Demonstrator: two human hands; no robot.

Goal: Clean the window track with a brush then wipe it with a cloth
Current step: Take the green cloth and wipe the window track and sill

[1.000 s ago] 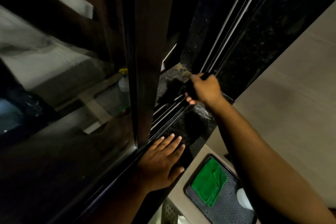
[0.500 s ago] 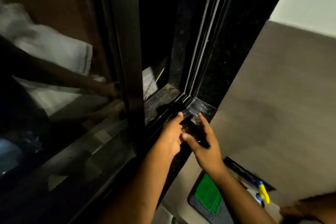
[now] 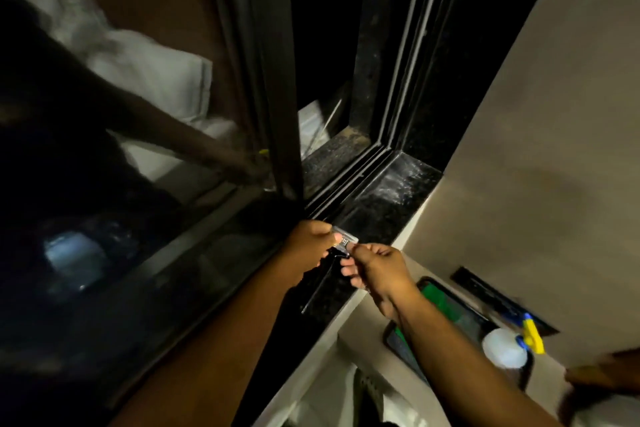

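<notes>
The brush [image 3: 341, 242] has a silver ferrule and a thin dark handle that hangs down over the black stone sill [image 3: 391, 191]. My left hand [image 3: 310, 244] and my right hand [image 3: 375, 267] meet over the sill's near part, and both pinch the brush at its ferrule. The bristles are hidden by my fingers. The window track [image 3: 346, 180] runs diagonally beyond my hands, beside the dark sliding frame [image 3: 277, 80], and nothing touches it. A green cloth [image 3: 438, 298] lies in a dark tray [image 3: 398, 343] below my right forearm.
A white spray bottle [image 3: 502, 352] with a yellow and blue nozzle stands at the tray's right end. The window glass [image 3: 121, 184] at left mirrors my arms. A beige wall [image 3: 536, 149] closes the right side. Dirt sits in the track's far corner [image 3: 353, 135].
My right hand has drawn the brush back from the track's far end toward me. My left hand has lifted off the sill and joined it on the brush. The view has swung right.
</notes>
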